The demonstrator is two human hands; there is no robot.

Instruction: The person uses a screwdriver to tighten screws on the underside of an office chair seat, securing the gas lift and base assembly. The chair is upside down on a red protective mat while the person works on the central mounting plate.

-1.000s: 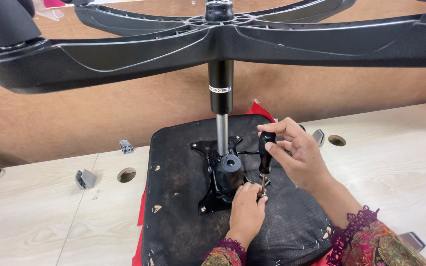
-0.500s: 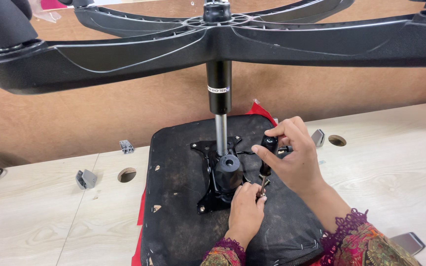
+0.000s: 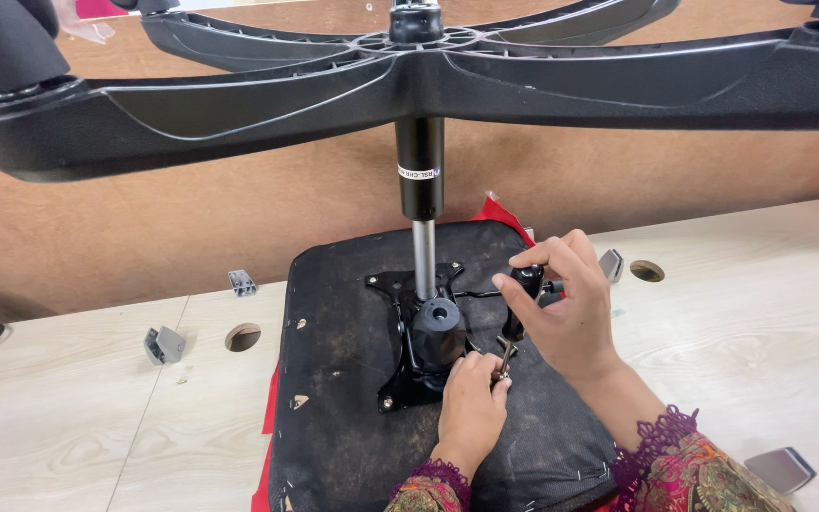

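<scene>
1. Working on the upturned seat on the desk, your left hand is closed around a small metal bolt beside the black mechanism plate.
2. Your right hand pinches the black lever knob.
3. Expect rigid, heavy steel and a top-heavy star base; grip the plate edges, not the gas cylinder.

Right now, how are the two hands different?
The right hand is raised above the seat and pinches a black knob; the left hand lies low on the seat by the black plate. The right hand's fingers curl round its knob; the left hand's fingertips touch a small metal bolt. Both are bare, with patterned, lace-edged cuffs.
</scene>
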